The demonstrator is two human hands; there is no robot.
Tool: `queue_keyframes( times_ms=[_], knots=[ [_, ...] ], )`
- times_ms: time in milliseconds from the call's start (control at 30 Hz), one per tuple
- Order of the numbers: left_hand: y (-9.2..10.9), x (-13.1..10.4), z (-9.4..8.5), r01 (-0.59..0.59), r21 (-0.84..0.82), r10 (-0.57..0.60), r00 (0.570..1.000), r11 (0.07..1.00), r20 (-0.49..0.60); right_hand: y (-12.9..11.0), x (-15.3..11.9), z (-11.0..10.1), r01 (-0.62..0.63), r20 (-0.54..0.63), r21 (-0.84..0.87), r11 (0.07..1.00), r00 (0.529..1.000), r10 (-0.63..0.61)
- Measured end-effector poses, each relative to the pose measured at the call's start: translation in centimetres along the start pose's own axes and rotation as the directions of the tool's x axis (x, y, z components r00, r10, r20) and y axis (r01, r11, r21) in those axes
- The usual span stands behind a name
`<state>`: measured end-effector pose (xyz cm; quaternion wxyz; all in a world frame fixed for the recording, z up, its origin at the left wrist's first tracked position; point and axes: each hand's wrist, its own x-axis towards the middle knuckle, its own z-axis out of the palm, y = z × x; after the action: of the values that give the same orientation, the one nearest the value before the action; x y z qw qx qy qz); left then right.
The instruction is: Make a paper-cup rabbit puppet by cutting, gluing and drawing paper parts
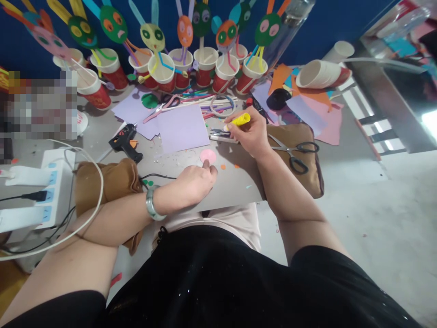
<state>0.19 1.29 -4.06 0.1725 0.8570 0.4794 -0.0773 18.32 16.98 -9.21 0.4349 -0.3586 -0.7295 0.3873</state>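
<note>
A small pink paper oval lies flat on the grey table, and a fingertip of my left hand rests on its lower edge. The other fingers of that hand are curled. My right hand is closed around a yellow glue stick or marker, held above the table to the right of the oval. Just under it lie small snips and a white pen-like stick. Behind the oval is a lilac paper sheet.
Paper cups with paper-faced figures line the back. A black glue gun and power strip stand left. Scissors rest on a brown cushion at right. Colored sticks and paper scraps lie farther back.
</note>
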Motion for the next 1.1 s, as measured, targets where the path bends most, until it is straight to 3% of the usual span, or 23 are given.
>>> queue_keyframes(
  times_ms=[100,200,267,333,400,567,667,767,833,967,1100],
  knots=[
    [-0.1,0.0,-0.3,0.002,0.060,-0.003,1.000,0.998,0.011,-0.4,0.6,-0.6,0.041,-0.073,-0.111,0.993,0.996,-0.049],
    [0.0,-0.1,-1.2,0.013,0.050,-0.014,1.000,0.999,0.023,-1.7,1.4,-1.9,0.040,-0.006,-0.396,0.918,0.999,-0.046],
    [0.1,-0.1,-1.8,0.037,0.049,-0.041,0.997,0.998,0.068,-2.5,2.1,-2.8,0.092,0.129,-0.639,0.763,0.992,-0.011],
    [0.2,-0.1,-2.2,0.047,0.045,-0.051,0.996,0.998,0.079,-3.0,3.0,-3.2,0.219,0.269,-0.808,0.547,0.963,0.013],
    [0.0,0.0,-1.9,0.035,0.036,-0.038,0.998,0.999,0.060,-3.2,4.0,-3.1,0.344,0.382,-0.863,0.370,0.924,0.033],
    [-1.0,0.7,0.0,-0.021,-0.018,0.020,0.997,1.000,-0.075,-3.6,5.9,-0.9,0.586,0.591,-0.806,0.083,0.792,0.152],
    [-1.3,0.9,0.4,-0.037,0.015,0.038,0.997,0.999,-0.068,-3.9,6.3,0.2,0.614,0.598,-0.790,0.000,0.769,0.226],
    [-1.3,0.6,-0.1,-0.032,0.033,0.034,0.998,0.999,-0.056,-3.9,5.9,0.2,0.589,0.579,-0.807,0.039,0.778,0.243],
    [-1.3,0.2,-0.6,-0.041,0.024,0.042,0.998,0.999,-0.046,-3.8,5.1,-0.4,0.564,0.578,-0.816,0.126,0.788,0.212],
    [-1.1,-0.4,-1.3,-0.052,-0.005,0.052,0.998,0.999,-0.038,-4.3,1.5,-2.0,0.445,0.539,-0.790,0.422,0.832,0.132],
    [-0.9,-0.4,-1.2,-0.024,-0.038,0.023,0.999,0.999,-0.038,-4.9,-3.1,-2.5,0.283,0.557,-0.669,0.688,0.803,0.212]
  ],
)
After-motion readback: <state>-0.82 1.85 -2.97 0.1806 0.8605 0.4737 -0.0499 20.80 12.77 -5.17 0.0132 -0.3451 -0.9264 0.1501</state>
